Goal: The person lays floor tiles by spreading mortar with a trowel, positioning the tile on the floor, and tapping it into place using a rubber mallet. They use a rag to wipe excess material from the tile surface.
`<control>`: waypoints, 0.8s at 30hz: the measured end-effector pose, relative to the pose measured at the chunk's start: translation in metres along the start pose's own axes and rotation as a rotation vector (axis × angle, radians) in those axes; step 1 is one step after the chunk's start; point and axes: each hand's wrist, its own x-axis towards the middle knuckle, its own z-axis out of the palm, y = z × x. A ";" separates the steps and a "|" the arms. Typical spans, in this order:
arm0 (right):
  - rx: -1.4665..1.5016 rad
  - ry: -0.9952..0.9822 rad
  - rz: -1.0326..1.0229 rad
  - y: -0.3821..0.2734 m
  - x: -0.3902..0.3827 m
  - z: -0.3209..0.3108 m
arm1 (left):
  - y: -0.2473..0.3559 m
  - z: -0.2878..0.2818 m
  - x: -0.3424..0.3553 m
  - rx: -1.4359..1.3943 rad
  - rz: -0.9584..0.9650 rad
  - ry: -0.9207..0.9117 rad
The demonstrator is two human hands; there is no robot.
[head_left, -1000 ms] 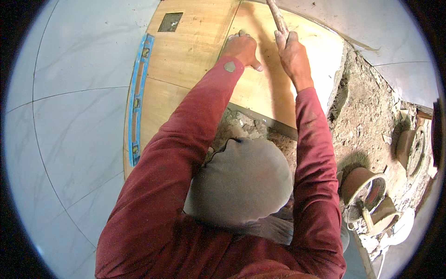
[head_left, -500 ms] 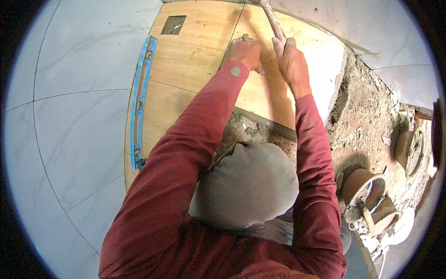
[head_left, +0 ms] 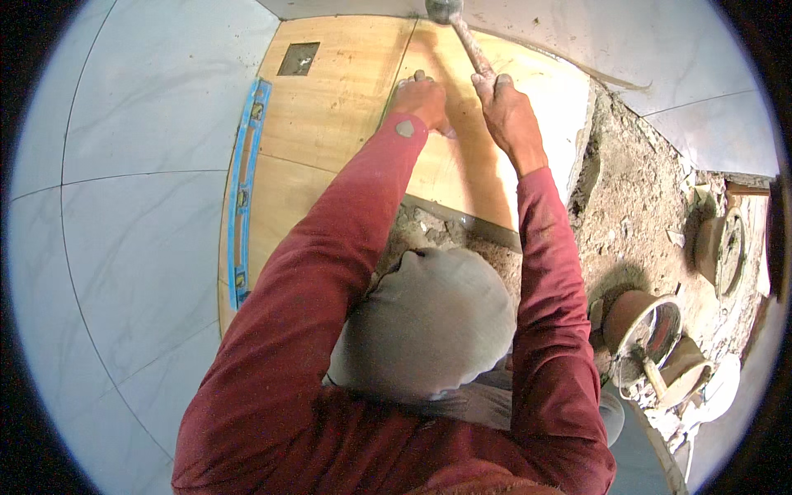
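My right hand [head_left: 510, 120] is closed round the handle of a mallet [head_left: 472, 45], whose dark round head [head_left: 444, 10] is at the top edge above a beige tile [head_left: 536, 107]. My left hand [head_left: 419, 101] rests on that tile by the seam with the tile beside it [head_left: 330, 91], thumb apart and fingertips bent against the surface. A blue spirit level [head_left: 244, 198] lies along the left edge of the beige tiles. A small square cutout [head_left: 299, 58] is in the upper left tile. My grey-clothed knee [head_left: 421, 322] is between my forearms.
Pale marbled tiles [head_left: 124, 247] border the left, and another pale surface [head_left: 676, 58] the upper right. Rough substrate [head_left: 627, 198] runs down the right, with a bucket [head_left: 643, 322], a second bucket [head_left: 714, 252], another container [head_left: 685, 371] and white debris or bags at its lower end.
The mallet has moved leftward and down in the picture, bringing its head into sight. My left hand sits a little lower than a second ago, still on the tile.
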 end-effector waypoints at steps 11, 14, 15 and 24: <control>0.128 0.167 0.101 0.010 -0.066 -0.007 | -0.006 0.010 0.009 -0.026 0.020 -0.036; 0.074 0.246 0.131 0.080 -0.067 0.014 | 0.014 0.005 0.018 -0.008 -0.007 -0.066; 0.043 0.216 0.123 0.087 -0.061 0.010 | 0.014 0.007 0.020 0.013 -0.009 -0.051; 0.026 0.163 0.144 0.080 -0.082 -0.015 | 0.013 0.009 0.017 0.009 0.029 -0.035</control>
